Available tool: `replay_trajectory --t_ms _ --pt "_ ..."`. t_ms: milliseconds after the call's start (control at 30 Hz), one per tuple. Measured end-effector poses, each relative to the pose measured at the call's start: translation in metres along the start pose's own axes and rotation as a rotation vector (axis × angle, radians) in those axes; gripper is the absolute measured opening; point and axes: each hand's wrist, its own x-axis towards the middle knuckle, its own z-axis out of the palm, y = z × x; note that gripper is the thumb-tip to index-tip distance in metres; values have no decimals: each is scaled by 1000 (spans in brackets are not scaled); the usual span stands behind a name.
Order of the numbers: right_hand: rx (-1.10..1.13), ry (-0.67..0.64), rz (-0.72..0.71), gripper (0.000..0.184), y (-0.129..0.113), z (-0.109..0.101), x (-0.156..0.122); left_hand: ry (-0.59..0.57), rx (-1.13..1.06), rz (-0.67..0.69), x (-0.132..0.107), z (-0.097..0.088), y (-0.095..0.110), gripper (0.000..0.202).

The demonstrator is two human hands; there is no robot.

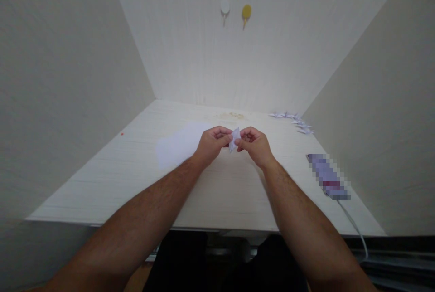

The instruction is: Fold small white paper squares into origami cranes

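Observation:
Between my two hands is a small piece of folded white paper [234,140], held above the middle of the table. My left hand [215,142] pinches its left edge between thumb and fingers. From the other side my right hand [254,144] grips it with thumb and curled fingers. The paper stands roughly upright with a pointed top; its finer folds are too small to make out. White paper sheets [180,144] lie flat on the table to the left, partly behind my left hand.
Several small folded white paper pieces [295,121] line the back right corner. A pixelated phone-like device [328,177] with a white cable [353,224] lies at the right. Walls enclose the table [224,192] on three sides. White [224,7] and yellow hooks [246,12] hang on the back wall.

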Motion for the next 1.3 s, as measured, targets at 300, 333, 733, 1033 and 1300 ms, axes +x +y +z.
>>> replay_trajectory --t_ms 300,333,733,1033,1300 --pt "19 55 -8 32 5 6 -2 79 84 33 0 6 -1 27" --pt "19 57 -11 31 6 7 -2 94 93 40 0 7 -2 29" --pt "-43 166 -39 29 18 11 0 41 -110 -158 0 11 -8 31" --pt "-73 114 24 25 14 9 0 62 115 -82 -1 11 -3 26" --pt "-223 291 -200 39 14 8 1 107 502 126 -1 5 -5 22"
